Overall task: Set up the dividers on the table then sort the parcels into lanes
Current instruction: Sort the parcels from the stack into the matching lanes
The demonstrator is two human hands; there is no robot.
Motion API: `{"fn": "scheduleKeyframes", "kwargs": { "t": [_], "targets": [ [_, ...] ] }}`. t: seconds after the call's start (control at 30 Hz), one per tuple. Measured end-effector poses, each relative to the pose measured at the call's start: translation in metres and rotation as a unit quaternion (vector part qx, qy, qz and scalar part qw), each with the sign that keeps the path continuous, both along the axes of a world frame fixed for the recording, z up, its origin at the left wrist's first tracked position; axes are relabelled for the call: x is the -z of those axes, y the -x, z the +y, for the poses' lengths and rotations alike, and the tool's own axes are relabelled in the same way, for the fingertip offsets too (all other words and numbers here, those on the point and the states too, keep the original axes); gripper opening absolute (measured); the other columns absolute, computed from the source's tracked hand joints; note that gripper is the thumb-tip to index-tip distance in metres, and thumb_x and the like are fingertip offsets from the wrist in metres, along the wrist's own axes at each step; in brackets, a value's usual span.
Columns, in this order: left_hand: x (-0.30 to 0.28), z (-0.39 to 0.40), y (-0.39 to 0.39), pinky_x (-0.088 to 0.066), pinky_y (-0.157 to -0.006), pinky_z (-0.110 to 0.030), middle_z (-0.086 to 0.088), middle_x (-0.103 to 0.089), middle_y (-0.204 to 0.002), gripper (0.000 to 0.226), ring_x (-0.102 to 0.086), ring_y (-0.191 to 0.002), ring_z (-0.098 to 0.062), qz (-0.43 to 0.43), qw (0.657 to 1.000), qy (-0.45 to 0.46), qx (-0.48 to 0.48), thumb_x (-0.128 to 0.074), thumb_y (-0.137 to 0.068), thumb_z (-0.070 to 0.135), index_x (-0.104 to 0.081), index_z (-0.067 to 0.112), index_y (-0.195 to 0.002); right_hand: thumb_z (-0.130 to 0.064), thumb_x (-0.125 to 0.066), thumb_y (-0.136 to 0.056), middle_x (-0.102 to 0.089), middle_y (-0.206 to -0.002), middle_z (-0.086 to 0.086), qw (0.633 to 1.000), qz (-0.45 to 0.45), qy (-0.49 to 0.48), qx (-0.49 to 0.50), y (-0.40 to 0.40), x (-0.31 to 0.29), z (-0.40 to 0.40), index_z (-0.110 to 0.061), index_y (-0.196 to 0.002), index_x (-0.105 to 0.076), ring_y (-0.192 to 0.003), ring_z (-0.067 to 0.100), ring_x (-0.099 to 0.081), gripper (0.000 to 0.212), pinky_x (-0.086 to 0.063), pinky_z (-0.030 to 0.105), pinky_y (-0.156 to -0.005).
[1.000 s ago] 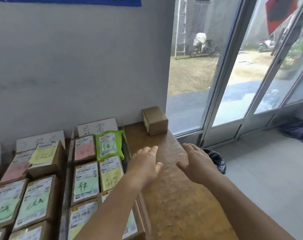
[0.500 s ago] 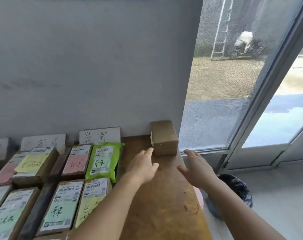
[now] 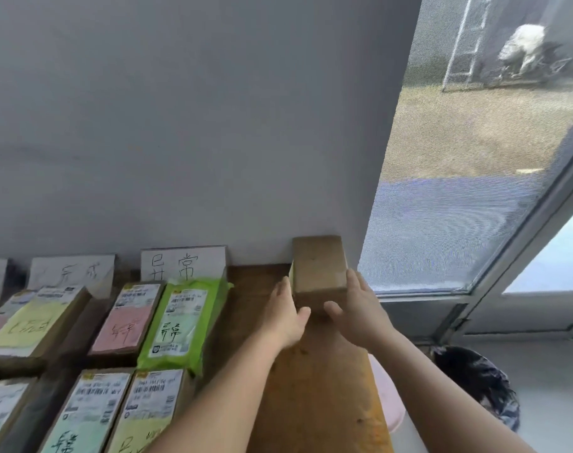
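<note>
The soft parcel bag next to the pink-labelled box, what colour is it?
Bright green bag, white label, in the head view.

plain brown box [image 3: 319,268], green parcel [image 3: 183,322], grey wall [image 3: 180,125]
</note>
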State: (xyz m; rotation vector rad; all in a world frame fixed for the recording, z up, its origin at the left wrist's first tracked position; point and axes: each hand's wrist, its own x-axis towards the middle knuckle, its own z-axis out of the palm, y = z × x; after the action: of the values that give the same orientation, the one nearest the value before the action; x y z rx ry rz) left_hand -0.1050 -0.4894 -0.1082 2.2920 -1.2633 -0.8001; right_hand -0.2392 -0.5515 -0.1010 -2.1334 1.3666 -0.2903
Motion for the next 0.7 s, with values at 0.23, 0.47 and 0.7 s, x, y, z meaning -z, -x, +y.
{"fn": "scheduleKeyframes", "kwargs": {
  "t": [0.23,0.47,0.7],
  "targets": [
    [0.012,-0.014,-0.002,-0.027,-0.112,-0.031,-0.003,-0.028,-0.156,0.068,-0.032,-0.14,-0.021,0.085,0.996,0.038,-0.016,-0.048,-0.099,0.031,-0.012,0.019,-0.154,-0.027,-0.053,-0.093,-0.031,-0.139,0.002,1.0,0.008,0.002,-0.004,-0.009,0.011,-0.01,-0.006,-0.131,-0.033,-0.118,0.025,-0.047,0.047,-0.042,0.035,-0.083],
    [0.009,0.008,0.007,-0.029,-0.113,-0.03,0.001,-0.032,-0.154,0.063,-0.033,-0.139,-0.016,0.08,0.989,0.121,-0.034,-0.049,-0.097,0.022,-0.019,0.02,-0.153,-0.028,-0.055,-0.092,-0.037,-0.133,0.002,0.999,-0.033,-0.014,0.012,-0.004,0.011,0.005,-0.009,-0.142,-0.028,-0.113,0.022,-0.048,0.06,-0.041,0.032,-0.082],
    [-0.012,0.05,0.015,-0.03,-0.114,-0.031,0.004,-0.033,-0.154,0.062,-0.033,-0.14,-0.015,0.018,0.986,0.162,-0.026,-0.046,-0.097,0.013,-0.021,0.024,-0.152,-0.043,-0.047,-0.094,-0.045,-0.127,0.005,0.997,-0.05,-0.058,0.011,-0.003,0.01,0.043,-0.017,-0.126,-0.044,-0.113,0.023,-0.047,0.042,-0.039,0.033,-0.086]
  ]
}}
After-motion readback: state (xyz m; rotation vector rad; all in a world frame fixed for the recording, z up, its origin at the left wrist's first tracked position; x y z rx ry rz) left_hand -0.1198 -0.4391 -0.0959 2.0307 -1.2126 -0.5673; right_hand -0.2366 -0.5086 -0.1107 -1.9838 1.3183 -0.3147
